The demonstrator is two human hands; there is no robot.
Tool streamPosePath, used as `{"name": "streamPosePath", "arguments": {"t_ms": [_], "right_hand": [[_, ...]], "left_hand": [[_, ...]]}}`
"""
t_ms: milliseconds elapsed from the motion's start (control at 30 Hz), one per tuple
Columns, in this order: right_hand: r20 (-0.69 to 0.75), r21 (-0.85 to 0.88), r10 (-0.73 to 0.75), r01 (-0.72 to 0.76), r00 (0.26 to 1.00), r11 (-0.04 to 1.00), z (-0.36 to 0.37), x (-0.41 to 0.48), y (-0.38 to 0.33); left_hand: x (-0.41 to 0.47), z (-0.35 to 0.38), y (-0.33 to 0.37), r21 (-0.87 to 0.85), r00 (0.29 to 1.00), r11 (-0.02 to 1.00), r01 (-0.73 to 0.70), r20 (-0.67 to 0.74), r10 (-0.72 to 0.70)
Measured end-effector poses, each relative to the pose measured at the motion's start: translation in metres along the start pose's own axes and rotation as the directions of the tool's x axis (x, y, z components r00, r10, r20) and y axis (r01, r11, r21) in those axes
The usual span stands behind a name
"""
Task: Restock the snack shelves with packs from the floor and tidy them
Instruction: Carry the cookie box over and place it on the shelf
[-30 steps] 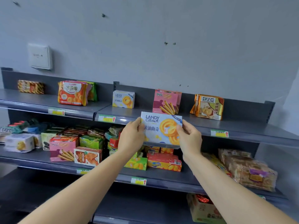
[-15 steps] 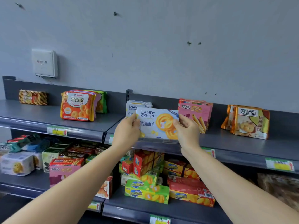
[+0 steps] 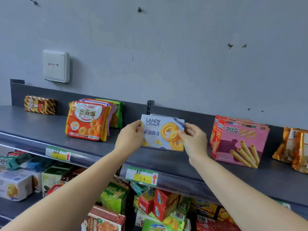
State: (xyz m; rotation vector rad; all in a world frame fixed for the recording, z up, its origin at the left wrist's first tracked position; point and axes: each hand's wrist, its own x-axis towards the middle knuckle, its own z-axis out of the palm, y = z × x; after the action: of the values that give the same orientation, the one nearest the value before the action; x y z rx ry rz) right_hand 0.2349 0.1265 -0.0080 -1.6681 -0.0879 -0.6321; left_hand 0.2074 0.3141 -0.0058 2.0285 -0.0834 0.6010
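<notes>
- Top shelf (image 3: 41, 130), far left: a striped pack (image 3: 39, 105), then a row of orange ring-biscuit bags (image 3: 86, 120), standing upright.
- Left hand (image 3: 129, 139): fingers pinch the left edge of the blue box (image 3: 164, 133).
- Blue box: held upright over the middle of the top shelf, bottom edge at or just above the shelf; a matching box seems to stand directly behind it.
- Right hand (image 3: 194, 138): pinches the right edge of the box.
- Right: pink boxes (image 3: 240, 140), well apart.
- Step in hand, as judged: placing. Next move calls for setting the box down square against the one behind, then letting go.
</notes>
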Motion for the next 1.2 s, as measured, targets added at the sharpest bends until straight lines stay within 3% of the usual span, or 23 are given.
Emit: {"name": "streamPosePath", "arguments": {"t_ms": [467,767,1033,1200], "right_hand": [[-0.274,-0.189,0.030,-0.085,0.961,0.978,0.082,0.013,0.019],[-0.309,-0.346,0.049,-0.160,0.950,0.924,0.084,0.017,0.021],[-0.249,-0.479,0.072,-0.187,0.966,0.858,0.078,0.019,0.022],[-0.173,-0.528,0.057,-0.141,0.983,0.838,0.064,0.010,0.014]], "left_hand": [[0.096,-0.019,-0.077,-0.111,0.951,0.994,-0.013,0.305,0.046],[0.107,-0.012,-0.083,-0.176,0.902,0.984,0.028,0.428,0.051],[0.107,-0.009,-0.081,-0.115,0.899,0.993,0.019,0.437,0.033],[0.091,-0.011,-0.056,-0.008,0.924,0.974,-0.225,0.316,0.216]]}}
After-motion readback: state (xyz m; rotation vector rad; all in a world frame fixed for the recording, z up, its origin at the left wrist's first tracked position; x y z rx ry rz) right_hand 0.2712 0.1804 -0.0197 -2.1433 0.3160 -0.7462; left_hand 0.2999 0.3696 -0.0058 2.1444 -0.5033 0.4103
